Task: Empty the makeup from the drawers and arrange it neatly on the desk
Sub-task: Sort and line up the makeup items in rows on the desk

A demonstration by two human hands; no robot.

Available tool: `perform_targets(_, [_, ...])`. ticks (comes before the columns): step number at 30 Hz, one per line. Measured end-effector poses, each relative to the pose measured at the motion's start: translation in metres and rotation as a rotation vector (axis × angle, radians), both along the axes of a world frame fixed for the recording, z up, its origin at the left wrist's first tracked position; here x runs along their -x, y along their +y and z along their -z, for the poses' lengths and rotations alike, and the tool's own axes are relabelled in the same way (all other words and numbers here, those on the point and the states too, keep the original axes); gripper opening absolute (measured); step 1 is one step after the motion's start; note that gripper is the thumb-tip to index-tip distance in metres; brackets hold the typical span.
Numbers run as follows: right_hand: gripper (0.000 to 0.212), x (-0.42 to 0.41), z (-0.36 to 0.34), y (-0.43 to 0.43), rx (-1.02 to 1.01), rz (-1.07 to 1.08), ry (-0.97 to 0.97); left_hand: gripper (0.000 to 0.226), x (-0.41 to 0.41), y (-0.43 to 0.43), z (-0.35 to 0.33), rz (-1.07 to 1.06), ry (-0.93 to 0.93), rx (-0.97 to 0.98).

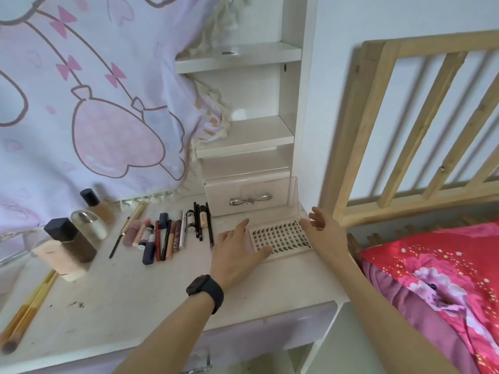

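Observation:
A clear lash case (280, 236) with rows of dark lash clusters lies on the white desk (135, 292), its lid (293, 195) standing open. My left hand (237, 249), with a ring and a black watch, rests flat on the case's left edge. My right hand (324, 233) touches its right edge, fingers apart. A row of lipsticks and pencils (172, 233) lies to the left. Behind the case sits a small drawer (248, 197) with a silver bow handle, pushed in.
Foundation bottles (67, 244) and a glass bottle (90, 222) stand at the left. Long brushes (27, 314) lie near the desk's left front. A pink cloth (94, 103) hangs behind. White shelves (243, 136) rise above the drawer. A wooden bed frame (405, 130) and red bedding (445, 279) are on the right.

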State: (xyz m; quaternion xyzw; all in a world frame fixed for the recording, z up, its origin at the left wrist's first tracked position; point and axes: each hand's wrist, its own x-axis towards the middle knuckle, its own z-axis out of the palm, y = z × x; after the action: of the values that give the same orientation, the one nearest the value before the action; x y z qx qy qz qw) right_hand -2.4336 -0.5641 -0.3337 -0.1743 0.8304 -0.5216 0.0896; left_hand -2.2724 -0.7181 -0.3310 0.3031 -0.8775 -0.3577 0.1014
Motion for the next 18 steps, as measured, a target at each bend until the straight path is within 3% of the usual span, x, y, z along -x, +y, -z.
perform_targets(2, [0.067, -0.017, 0.004, 0.019, -0.053, -0.096, -0.016, 0.106, -0.005, 0.005, 0.004, 0.086, -0.082, 0.108])
perform_targets(5, [0.077, -0.032, 0.010, 0.040, -0.231, -0.199, 0.073, 0.104, -0.002, 0.003, 0.004, 0.070, -0.056, 0.112])
perform_targets(11, [0.055, -0.043, 0.001, 0.036, -0.353, -0.158, 0.224, 0.089, 0.002, -0.002, 0.002, 0.054, -0.024, 0.130])
perform_targets(18, [0.059, -0.032, 0.014, 0.031, -0.350, -0.146, 0.187, 0.081, 0.001, 0.004, 0.007, 0.040, 0.022, 0.209])
